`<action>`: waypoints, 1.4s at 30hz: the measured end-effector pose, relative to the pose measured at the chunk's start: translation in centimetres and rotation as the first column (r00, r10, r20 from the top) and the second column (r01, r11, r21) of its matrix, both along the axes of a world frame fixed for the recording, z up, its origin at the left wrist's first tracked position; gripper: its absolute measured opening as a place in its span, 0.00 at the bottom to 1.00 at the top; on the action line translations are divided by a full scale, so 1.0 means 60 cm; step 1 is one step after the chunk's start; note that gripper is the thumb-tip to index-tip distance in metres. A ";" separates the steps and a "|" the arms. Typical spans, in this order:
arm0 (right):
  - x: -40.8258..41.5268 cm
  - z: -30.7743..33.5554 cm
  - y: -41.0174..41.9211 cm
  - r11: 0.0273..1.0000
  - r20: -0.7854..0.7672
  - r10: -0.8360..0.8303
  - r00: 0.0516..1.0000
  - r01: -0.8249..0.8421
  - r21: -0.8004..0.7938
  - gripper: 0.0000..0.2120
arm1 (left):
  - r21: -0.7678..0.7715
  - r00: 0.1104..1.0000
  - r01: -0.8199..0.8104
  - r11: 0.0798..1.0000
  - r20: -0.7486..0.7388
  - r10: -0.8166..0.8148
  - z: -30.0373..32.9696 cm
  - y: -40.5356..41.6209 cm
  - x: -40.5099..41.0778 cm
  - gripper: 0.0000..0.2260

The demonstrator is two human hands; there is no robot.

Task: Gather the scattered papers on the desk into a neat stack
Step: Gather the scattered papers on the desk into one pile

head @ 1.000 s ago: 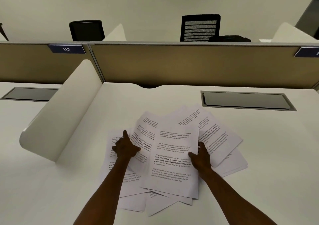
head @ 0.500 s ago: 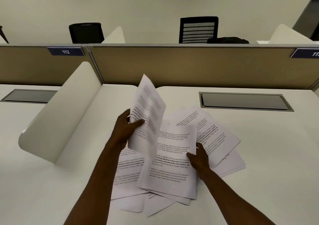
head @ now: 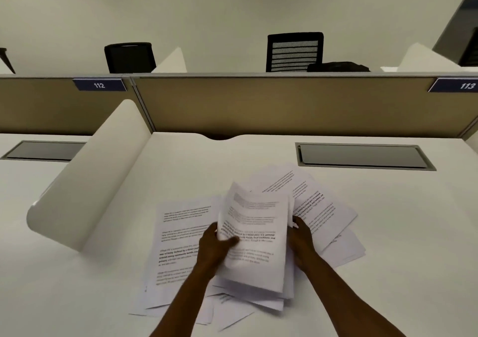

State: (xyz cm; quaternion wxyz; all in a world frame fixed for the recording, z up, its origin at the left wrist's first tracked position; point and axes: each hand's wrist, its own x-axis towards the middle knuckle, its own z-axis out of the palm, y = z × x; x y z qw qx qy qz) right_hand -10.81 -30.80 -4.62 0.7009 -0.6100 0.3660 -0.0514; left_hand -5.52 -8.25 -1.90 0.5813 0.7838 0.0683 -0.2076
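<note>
White desk [head: 388, 233] filled most of our view, with a tan partition [head: 284, 104] at its far edge and a curved white divider [head: 85, 186] on the left. Half a second earlier our left hand [head: 214, 248] had held one sheet up on edge above the spread; now that sheet lay over the central pile [head: 254, 238], blurred from the motion. Our left hand gripped the pile's left edge, thumb on top of the print. Our right hand [head: 301, 241] was closed against the right edge, though we could not tell how far its fingers curled beneath. The pile sat near the middle of the desk, lifted slightly at its far end. We judged the gathering well begun but unfinished: loose sheets on the left [head: 181, 241], fanned sheets on the right [head: 323, 207] and stray corners [head: 227, 313] at the near side remained outside the stack.
</note>
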 end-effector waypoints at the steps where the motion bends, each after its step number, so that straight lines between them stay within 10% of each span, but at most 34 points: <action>1: 0.002 0.002 0.000 0.999 0.005 -0.029 1.000 0.028 0.044 0.05 | 0.112 0.999 0.014 0.994 0.037 -0.019 -0.011 0.001 -0.012 0.23; 10: -0.011 0.005 0.000 0.987 -0.019 0.082 0.996 -0.084 -0.134 0.24 | 0.518 0.967 0.056 0.853 0.184 -0.175 -0.029 -0.007 -0.038 0.38; 19: 0.014 0.066 -0.184 0.974 -0.158 0.099 0.982 -0.129 -0.189 0.26 | 0.417 0.958 0.071 0.906 0.225 -0.179 -0.035 -0.053 -0.065 0.37; 33: 0.099 0.125 -0.285 0.617 -0.437 0.266 0.859 -0.500 -0.608 0.13 | 0.691 0.774 0.337 0.639 0.183 -0.606 -0.062 -0.156 -0.082 0.31; 42: 0.124 0.085 -0.274 0.418 -0.630 0.312 0.711 -0.699 -0.581 0.29 | 0.750 0.742 0.354 0.559 0.138 -0.656 -0.073 -0.155 -0.078 0.31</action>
